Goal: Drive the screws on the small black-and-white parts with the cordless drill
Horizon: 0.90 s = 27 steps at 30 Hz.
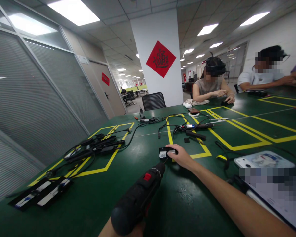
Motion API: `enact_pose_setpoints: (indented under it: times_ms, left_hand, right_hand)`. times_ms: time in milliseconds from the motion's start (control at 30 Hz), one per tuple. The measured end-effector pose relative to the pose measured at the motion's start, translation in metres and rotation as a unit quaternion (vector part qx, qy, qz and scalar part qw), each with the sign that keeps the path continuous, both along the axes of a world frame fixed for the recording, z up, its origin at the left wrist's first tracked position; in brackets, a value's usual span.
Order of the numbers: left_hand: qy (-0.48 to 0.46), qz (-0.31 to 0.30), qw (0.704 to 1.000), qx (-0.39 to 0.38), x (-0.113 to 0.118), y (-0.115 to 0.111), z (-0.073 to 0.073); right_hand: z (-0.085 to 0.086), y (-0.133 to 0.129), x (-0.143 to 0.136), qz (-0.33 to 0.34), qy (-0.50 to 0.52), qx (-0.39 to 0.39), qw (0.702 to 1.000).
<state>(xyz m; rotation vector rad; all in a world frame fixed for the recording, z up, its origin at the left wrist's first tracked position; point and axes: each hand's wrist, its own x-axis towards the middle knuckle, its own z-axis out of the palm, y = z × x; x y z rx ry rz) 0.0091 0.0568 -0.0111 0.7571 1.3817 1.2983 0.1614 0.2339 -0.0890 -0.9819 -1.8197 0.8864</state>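
Note:
A black cordless drill (140,197) with a red button points forward from the bottom centre. My left hand (136,228) is wrapped round its grip, mostly hidden beneath the drill body. Just beyond the chuck, a small black block (163,153) with a white and silvery part lies on the green table (138,174). The fingers of my right hand (180,156) are closed on the block's right side. The thin bit reaches the block's near edge; whether it touches cannot be made out.
Black cables and adapters (98,144) lie at the left, near two dark strips (55,191). Ahead are more cables, a pen-like tool (194,126) and small black parts. A phone (263,159) and a screen (276,194) are at the right. Two people sit across the table.

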Motion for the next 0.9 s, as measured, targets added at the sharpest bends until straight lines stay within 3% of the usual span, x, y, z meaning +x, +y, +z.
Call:
enact_pose_setpoints:
  times_ms: [100, 200, 333, 467, 600, 667, 900]
  left_hand:
    - [-0.019, -0.030, 0.999, 0.021, -0.001, 0.001, 0.001]
    - [-0.010, -0.016, 1.000, 0.015, -0.003, 0.001, -0.002]
    - [-0.022, -0.019, 0.997, 0.069, -0.002, 0.002, -0.005]
    - [-0.053, -0.037, 0.998, 0.023, 0.002, 0.007, -0.006]
    - [-0.047, 0.020, 0.999, 0.002, 0.003, 0.014, -0.015]
    - [-0.045, 0.015, 0.999, 0.002, 0.001, 0.014, -0.017]
    - [0.003, 0.015, 1.000, 0.008, 0.000, 0.001, -0.001]
  right_hand:
    - [0.000, 0.000, 0.000, 0.003, 0.000, -0.001, 1.000]
    - [0.000, 0.000, 0.000, 0.004, 0.002, 0.004, 1.000]
    - [0.000, 0.000, 0.000, 0.000, 0.001, 0.006, 1.000]
    - [-0.001, 0.001, 0.000, -0.002, 0.002, 0.005, 1.000]
    - [-0.001, 0.002, 0.000, -0.001, 0.001, 0.001, 1.000]
    - [0.000, 0.001, 0.001, 0.000, 0.000, 0.002, 1.000]
    - [-0.001, 0.000, 0.000, -0.002, -0.001, 0.008, 1.000]
